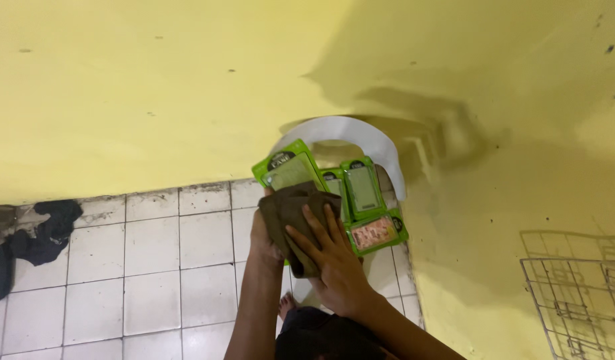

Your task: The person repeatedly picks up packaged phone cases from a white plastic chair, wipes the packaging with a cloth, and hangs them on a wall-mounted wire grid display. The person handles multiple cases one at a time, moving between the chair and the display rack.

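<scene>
Both hands work at the corner where two yellow walls [121, 87] meet above a white tiled floor [154, 267].

Right hand [331, 257]: fingers spread flat and pressed on a brown cloth [291, 217], pushing it against a stack of green retail packages [361, 193]. It does not grip; it lies open on the cloth.

Left hand [264, 237]: mostly hidden behind the cloth and the stack. It appears to support them from below and from the left, but the grasp itself cannot be told.

Packages: green-edged blister cards with clear windows, fanned out. One tilts toward the upper left, two stand near the middle, and one with a pinkish insert lies at the lower right, just beside the right fingertips.

Surroundings: a white curved plastic piece [361, 137] arcs behind the upper edge of the stack, close to the wall corner. A dark garment [37, 237] lies on the floor at the left edge, along the wall base. A white wire rack [577, 293] sits at the lower right. A bare foot [286, 305] shows between the forearms.
</scene>
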